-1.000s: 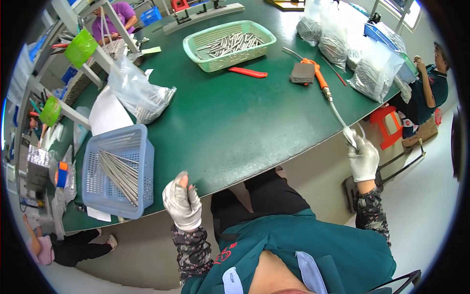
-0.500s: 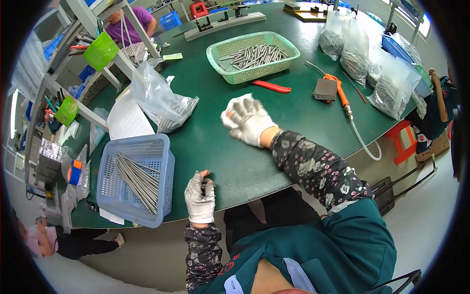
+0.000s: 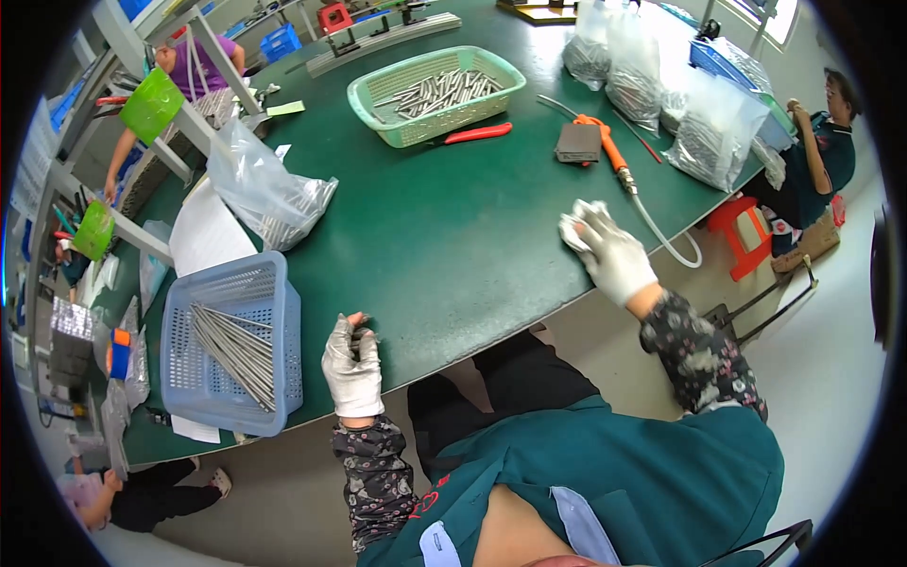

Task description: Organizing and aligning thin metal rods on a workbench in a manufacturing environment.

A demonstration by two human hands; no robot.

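I observe the left hand [image 3: 354, 369] at the near edge of the green table [image 3: 444, 255], fingers curled; the right hand [image 3: 612, 260] extends over the tabletop, palm down. I cannot tell whether either grasps anything. Since the previous frame, the right hand has shifted rightward, toward the white hose [image 3: 656, 230]. The blue basket [image 3: 291, 350], left of the left hand, contains slim grey rods [image 3: 236, 359], bundled slantwise.

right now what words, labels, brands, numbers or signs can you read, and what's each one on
No text is clear enough to quote.
Shirt: red marking, too small and blurred to read.
Paper by the blue basket: any print too faint to read.
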